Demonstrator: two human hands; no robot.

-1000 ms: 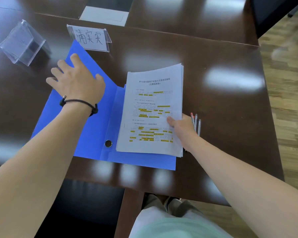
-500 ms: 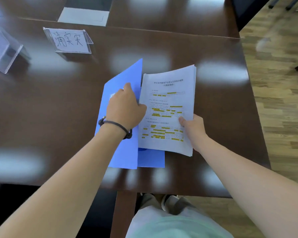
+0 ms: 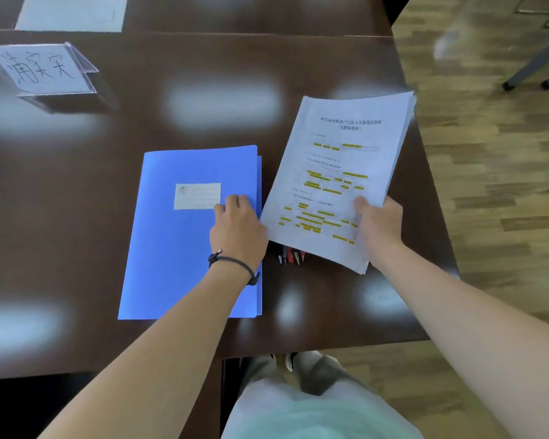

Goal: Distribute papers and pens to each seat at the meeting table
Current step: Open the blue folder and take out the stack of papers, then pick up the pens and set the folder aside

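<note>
A stack of white printed papers [image 3: 339, 172] with yellow highlights is lifted off the dark wooden table [image 3: 187, 122], tilted to the right. My right hand [image 3: 379, 224] grips its lower right corner, thumb on top. A blue folder [image 3: 184, 242] lies closed and flat to the left, its white label facing up. My left hand [image 3: 238, 229] rests on the folder's right edge with curled fingers pressing the cover. Several pens [image 3: 290, 255] lie on the table between the folder and the papers, mostly hidden beneath the stack.
A clear acrylic name card holder [image 3: 42, 69] with handwritten characters stands at the far left. A white sheet [image 3: 70, 14] lies at the table's far side. The table's right edge meets wood flooring, where chair legs [image 3: 536, 68] stand.
My left hand has closed the folder's cover flat. My right hand has lifted the paper stack off the folder and carried it right, uncovering the pens below.
</note>
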